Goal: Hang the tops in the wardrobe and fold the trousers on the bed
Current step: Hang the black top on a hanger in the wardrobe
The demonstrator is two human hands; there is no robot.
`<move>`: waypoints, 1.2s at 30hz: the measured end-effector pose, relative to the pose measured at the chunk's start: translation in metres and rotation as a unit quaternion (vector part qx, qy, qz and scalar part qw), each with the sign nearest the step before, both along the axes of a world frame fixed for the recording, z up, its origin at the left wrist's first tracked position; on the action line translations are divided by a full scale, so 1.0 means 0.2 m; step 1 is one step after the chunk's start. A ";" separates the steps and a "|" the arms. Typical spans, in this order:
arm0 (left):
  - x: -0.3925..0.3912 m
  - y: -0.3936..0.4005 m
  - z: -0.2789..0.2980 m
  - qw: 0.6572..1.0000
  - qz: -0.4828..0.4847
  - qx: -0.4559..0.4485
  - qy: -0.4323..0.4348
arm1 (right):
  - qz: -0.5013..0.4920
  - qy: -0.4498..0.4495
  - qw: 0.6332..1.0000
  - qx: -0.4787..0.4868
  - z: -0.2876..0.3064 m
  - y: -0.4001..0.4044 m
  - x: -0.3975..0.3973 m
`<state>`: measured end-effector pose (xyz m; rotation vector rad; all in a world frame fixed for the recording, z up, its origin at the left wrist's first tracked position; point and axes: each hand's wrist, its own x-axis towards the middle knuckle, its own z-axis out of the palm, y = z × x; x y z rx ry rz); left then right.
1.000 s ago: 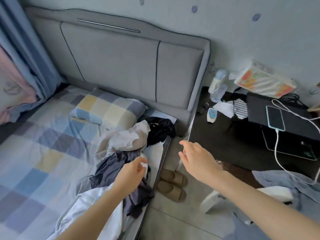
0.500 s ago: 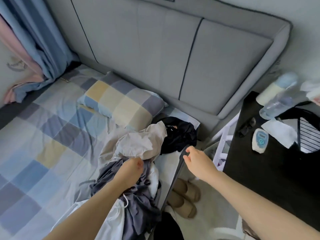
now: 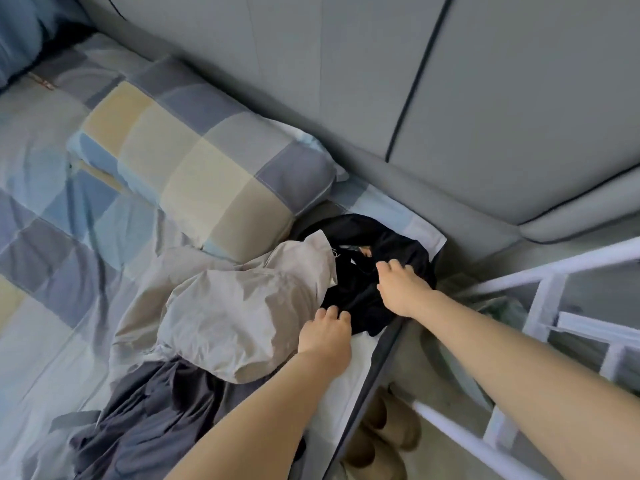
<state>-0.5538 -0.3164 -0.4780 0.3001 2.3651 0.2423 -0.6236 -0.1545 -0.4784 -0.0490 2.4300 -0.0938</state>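
A crumpled black garment (image 3: 367, 289) lies at the bed's right edge, near the headboard. My right hand (image 3: 401, 289) rests on top of it with fingers curled into the cloth. My left hand (image 3: 323, 336) touches its near edge, fingers bent at the seam where a beige garment (image 3: 235, 313) overlaps it. A dark grey garment (image 3: 149, 420) is heaped closer to me, partly under my left forearm. Whether the pieces are tops or trousers cannot be told.
A checked pillow (image 3: 207, 161) lies against the grey padded headboard (image 3: 485, 98) on the checked sheet (image 3: 41, 237). A white frame (image 3: 554, 306) stands right of the bed. Tan slippers (image 3: 377, 441) sit on the floor between them.
Both hands have reached forward from the grey and beige clothes onto the black garment. The view has dropped and moved closer to the bed; the dark bedside table is out of view.
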 end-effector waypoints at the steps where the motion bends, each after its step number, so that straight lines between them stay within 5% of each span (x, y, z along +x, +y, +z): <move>1: -0.01 0.02 -0.08 1.000 -0.024 -0.016 0.006 | 0.024 -0.006 1.000 0.005 -0.08 0.01 -0.03; 5: -0.08 0.07 -0.30 0.999 -0.033 -0.001 0.018 | 0.069 -0.040 0.997 0.008 -0.32 0.04 -0.09; 9: -0.20 0.12 -0.39 0.981 0.148 0.105 -0.066 | 0.036 -0.071 0.997 0.010 -0.42 0.07 -0.07; 13: -0.24 0.16 -0.30 0.884 0.392 0.216 -0.137 | 0.058 -0.104 0.989 -0.083 -0.24 0.02 0.04; 17: -0.23 0.08 -0.15 0.745 0.589 0.258 -0.178 | 0.196 -0.219 0.945 -0.142 0.07 -0.16 0.18; 23: -0.13 -0.10 0.34 0.697 0.634 0.310 -0.124 | 0.216 -0.210 0.923 -0.238 0.62 -0.20 0.33; 30: -0.04 -0.25 1.18 0.816 0.414 0.403 -0.032 | 0.032 -0.025 0.960 -0.277 1.20 -0.09 0.51; 36: 0.23 -0.44 1.99 0.934 0.110 0.337 0.035 | -0.060 0.255 0.910 -0.320 1.76 -0.24 0.69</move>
